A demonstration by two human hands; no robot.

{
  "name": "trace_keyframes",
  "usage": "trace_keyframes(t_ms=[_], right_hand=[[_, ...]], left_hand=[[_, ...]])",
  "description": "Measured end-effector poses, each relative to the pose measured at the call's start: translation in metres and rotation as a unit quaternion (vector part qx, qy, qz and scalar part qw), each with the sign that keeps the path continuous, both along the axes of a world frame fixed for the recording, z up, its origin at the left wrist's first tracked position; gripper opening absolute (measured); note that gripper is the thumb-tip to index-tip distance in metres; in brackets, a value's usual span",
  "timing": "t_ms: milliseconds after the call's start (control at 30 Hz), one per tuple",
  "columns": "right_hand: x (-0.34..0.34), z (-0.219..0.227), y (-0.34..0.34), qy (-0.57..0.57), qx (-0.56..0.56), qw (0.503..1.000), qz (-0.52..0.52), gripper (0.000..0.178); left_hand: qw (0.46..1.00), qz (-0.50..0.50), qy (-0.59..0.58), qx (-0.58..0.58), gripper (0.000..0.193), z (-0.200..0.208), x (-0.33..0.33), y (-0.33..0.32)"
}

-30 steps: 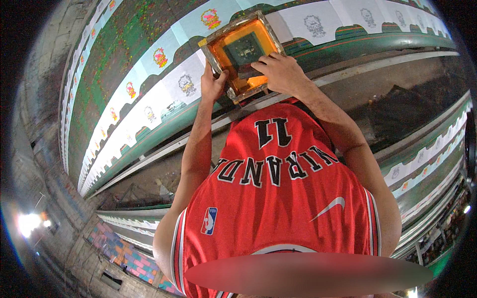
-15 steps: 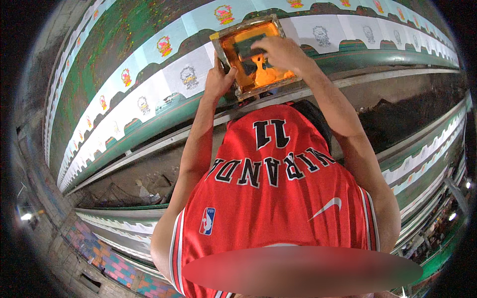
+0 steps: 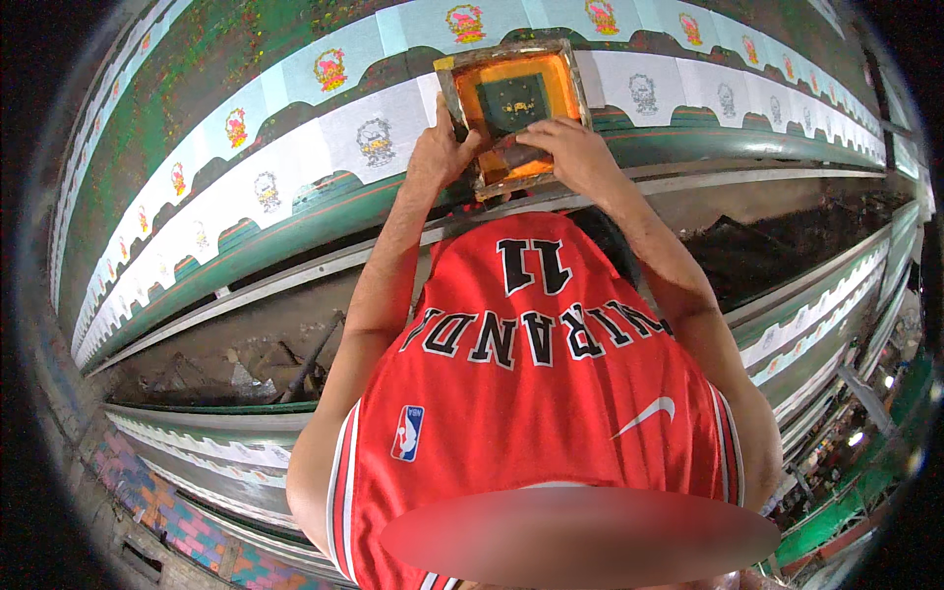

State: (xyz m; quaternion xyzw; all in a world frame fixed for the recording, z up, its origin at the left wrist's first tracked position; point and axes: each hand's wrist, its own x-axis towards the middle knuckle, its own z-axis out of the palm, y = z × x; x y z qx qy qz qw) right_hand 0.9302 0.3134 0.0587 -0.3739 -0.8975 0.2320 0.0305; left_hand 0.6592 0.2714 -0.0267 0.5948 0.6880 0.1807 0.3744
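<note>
A screen-printing frame (image 3: 580, 87) with worn wooden edges lies over the row of white cloth pieces at the edge of a long table. Orange ink lines its inside, and a dark square of mesh shows in the middle with a small design in it. My left hand (image 3: 442, 157) is closed around the frame's left side, thumb on the near inner edge. Inside the frame's near half, my right hand (image 3: 575, 152) grips a dark, ink-smeared squeegee (image 3: 518, 153), partly hidden under its fingers.
White pieces with dark outline prints (image 3: 375, 142) run along the green table edge (image 3: 324, 202) on both sides. Behind them lies a row of pale pieces with pink and yellow prints (image 3: 330, 69). A metal rail (image 3: 324, 260) borders the table, and another table with cloth rows (image 3: 211, 447) stands behind me.
My right hand has drawn from the frame's middle toward my body. The orange ink heap no longer shows, and the dark mesh square is uncovered. My left hand keeps its hold.
</note>
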Motion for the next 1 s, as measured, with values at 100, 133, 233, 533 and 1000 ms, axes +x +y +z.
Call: trace_keyframes(t_ms=[100, 133, 233, 533, 1000], right_hand=[[0.005, -0.004, -0.003, 0.008, 0.023, 1.0, 0.013, 0.05], [0.006, -0.005, 0.003, 0.007, 0.026, 1.0, 0.0, 0.05], [0.001, -0.013, 0.037, 0.016, 0.067, 0.997, -0.021, 0.053], [-0.023, 0.007, 0.088, -0.063, -0.035, 0.991, -0.109, 0.047], [0.055, -0.022, -0.015, 0.053, 0.069, 0.993, -0.084, 0.059]], left_hand=[[1.0, -0.009, -0.011, 0.007, 0.108, 0.001, -0.002, -0.001], [1.0, -0.011, -0.014, 0.001, 0.109, 0.002, -0.002, -0.001], [1.0, -0.018, -0.013, 0.008, 0.109, 0.001, -0.003, -0.002], [1.0, -0.016, -0.003, -0.002, 0.103, -0.007, -0.003, -0.002], [0.997, 0.005, 0.058, 0.047, 0.11, 0.008, 0.027, 0.003]])
